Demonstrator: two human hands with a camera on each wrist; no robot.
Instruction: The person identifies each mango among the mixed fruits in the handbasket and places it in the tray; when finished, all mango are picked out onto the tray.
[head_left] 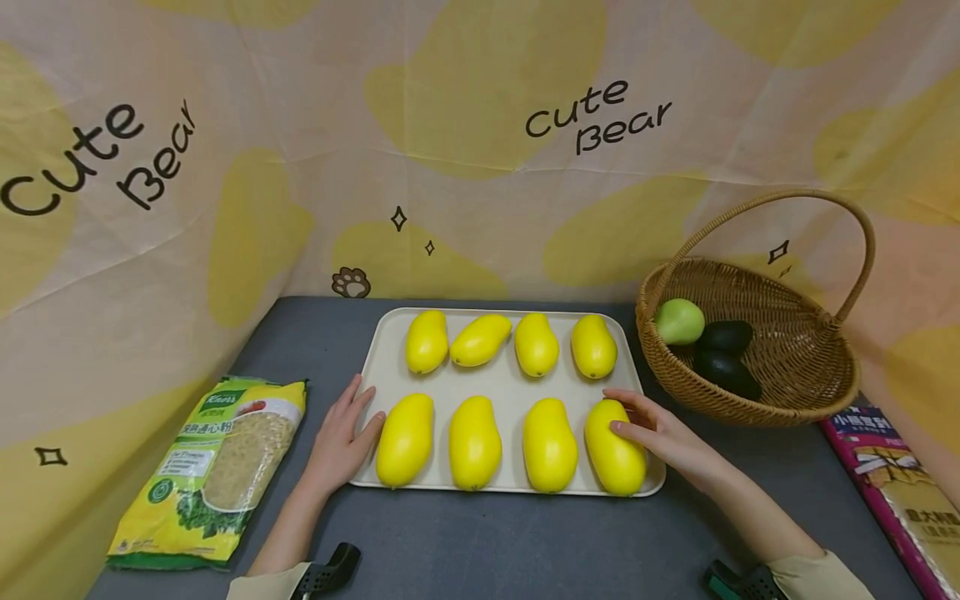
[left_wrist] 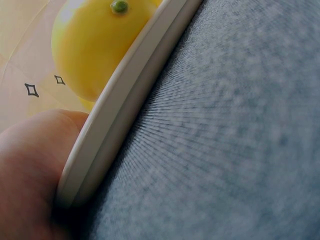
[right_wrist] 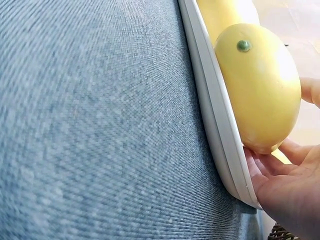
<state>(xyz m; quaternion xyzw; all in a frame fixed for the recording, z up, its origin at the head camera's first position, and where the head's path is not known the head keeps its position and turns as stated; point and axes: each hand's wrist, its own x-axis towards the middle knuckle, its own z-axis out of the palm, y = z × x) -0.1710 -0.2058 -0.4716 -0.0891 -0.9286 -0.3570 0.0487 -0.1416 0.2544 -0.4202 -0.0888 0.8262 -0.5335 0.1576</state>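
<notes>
A cream rectangular tray [head_left: 502, 382] holds several yellow mangoes in two rows. My right hand [head_left: 663, 433] grips the front-row mango [head_left: 615, 454] at the right end, its thumb on top and fingers along the far right side. In the right wrist view this mango [right_wrist: 260, 90] sits just inside the rim, with fingertips under its end. On the other side, my left hand [head_left: 341, 442] rests at the tray's left edge, fingers extended and thumb over the rim beside the leftmost front mango [head_left: 405, 442]. The left wrist view shows the tray rim [left_wrist: 120, 95] against that hand.
At the back right stands a wicker basket [head_left: 810, 375] with a tall handle, holding a light green fruit [head_left: 680, 322] and two dark green ones. A yellow-green Knorr bag [head_left: 213, 467] lies left. A purple-edged package [head_left: 892, 492] lies right. Printed cloth hangs behind the grey table.
</notes>
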